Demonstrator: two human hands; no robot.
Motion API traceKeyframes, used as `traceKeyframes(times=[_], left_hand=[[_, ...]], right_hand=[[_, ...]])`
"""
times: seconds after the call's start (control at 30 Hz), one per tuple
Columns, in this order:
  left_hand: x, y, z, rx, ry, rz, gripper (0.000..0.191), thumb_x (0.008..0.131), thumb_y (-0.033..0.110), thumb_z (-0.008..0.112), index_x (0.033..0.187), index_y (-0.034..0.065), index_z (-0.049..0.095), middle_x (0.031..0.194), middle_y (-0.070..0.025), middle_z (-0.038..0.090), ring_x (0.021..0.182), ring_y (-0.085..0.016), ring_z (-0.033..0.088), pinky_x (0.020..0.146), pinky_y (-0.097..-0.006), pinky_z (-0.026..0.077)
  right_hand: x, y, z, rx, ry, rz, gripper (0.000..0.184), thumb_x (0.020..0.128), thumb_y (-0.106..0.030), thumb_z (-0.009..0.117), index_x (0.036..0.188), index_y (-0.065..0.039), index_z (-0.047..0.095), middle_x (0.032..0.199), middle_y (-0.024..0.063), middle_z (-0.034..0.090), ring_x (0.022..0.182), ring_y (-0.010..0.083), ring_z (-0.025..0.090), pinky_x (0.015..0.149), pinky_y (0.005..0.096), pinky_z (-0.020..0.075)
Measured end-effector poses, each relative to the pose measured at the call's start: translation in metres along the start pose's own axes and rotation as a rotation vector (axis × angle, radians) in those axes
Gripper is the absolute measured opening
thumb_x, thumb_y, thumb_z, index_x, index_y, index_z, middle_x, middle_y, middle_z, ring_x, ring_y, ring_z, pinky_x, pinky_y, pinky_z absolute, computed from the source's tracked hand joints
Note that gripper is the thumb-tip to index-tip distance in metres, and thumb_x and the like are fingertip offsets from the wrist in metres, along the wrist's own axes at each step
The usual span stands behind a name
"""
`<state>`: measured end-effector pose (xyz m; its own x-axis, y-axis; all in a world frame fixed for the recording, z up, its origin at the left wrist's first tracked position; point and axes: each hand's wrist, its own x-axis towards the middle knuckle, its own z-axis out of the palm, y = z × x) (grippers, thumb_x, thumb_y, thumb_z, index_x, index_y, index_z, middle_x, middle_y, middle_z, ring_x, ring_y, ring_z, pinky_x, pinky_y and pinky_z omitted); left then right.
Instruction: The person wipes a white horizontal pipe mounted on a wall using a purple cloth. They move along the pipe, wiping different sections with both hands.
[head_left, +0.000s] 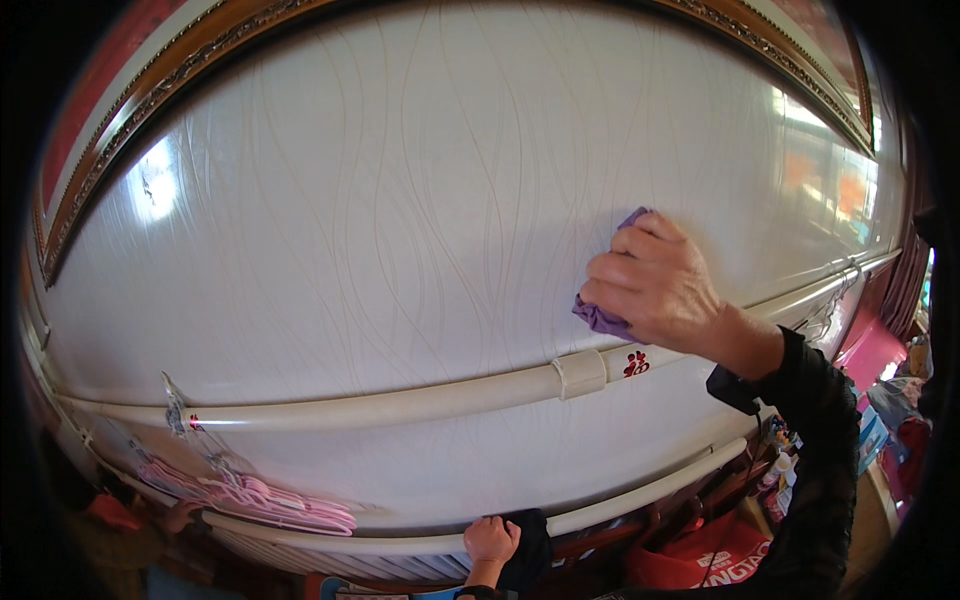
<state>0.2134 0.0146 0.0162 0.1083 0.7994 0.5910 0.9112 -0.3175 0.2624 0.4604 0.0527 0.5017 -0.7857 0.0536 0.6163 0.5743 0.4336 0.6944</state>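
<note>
My right hand (652, 277) is closed around a crumpled purple cloth (600, 319) and presses it against the glossy white wall panel (420, 195) with its wavy line pattern. Just below that hand runs a thick white pipe (450, 397), with a joint collar (581, 375) and a red character sticker (636, 364). Low in the view, my left hand (491, 538) has its fingers curled at the top rail (600, 517) of a white radiator. Black fabric (529, 547) hangs over the rail right beside it; the fingertips are hidden.
Pink hangers (277, 502) hang at lower left by the pipe. A dim person's hand (180, 516) shows near them. An ornate gilt picture frame (172, 75) borders the top. Below my right forearm are a black adapter (731, 390) with a cord and a red bag (697, 559).
</note>
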Motion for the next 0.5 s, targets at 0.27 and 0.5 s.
traceKeyframes(times=[0.27, 0.5], left_hand=[[0.000, 0.000, -0.002, -0.002, -0.031, 0.009, 0.025, 0.079, 0.026, 0.062, 0.061, 0.0081, 0.061, 0.064, -0.0138, 0.064, 0.061, -0.035, 0.063, 0.057, -0.0485, 0.052], [-0.001, 0.001, -0.002, -0.003, -0.020, 0.017, 0.026, 0.079, 0.027, 0.061, 0.061, 0.0082, 0.060, 0.065, -0.0137, 0.065, 0.061, -0.035, 0.063, 0.057, -0.0478, 0.052]], right_hand=[[0.007, -0.010, 0.008, -0.005, -0.049, -0.148, 0.008, 0.068, -0.018, 0.068, 0.072, -0.017, 0.061, 0.078, -0.0031, 0.052, 0.083, 0.0161, 0.055, 0.077, 0.0332, 0.0428], [0.016, -0.025, 0.011, 0.056, -0.111, -0.240, 0.007, 0.069, -0.018, 0.068, 0.070, -0.018, 0.061, 0.077, -0.0040, 0.050, 0.082, 0.0149, 0.053, 0.076, 0.0320, 0.0414]])
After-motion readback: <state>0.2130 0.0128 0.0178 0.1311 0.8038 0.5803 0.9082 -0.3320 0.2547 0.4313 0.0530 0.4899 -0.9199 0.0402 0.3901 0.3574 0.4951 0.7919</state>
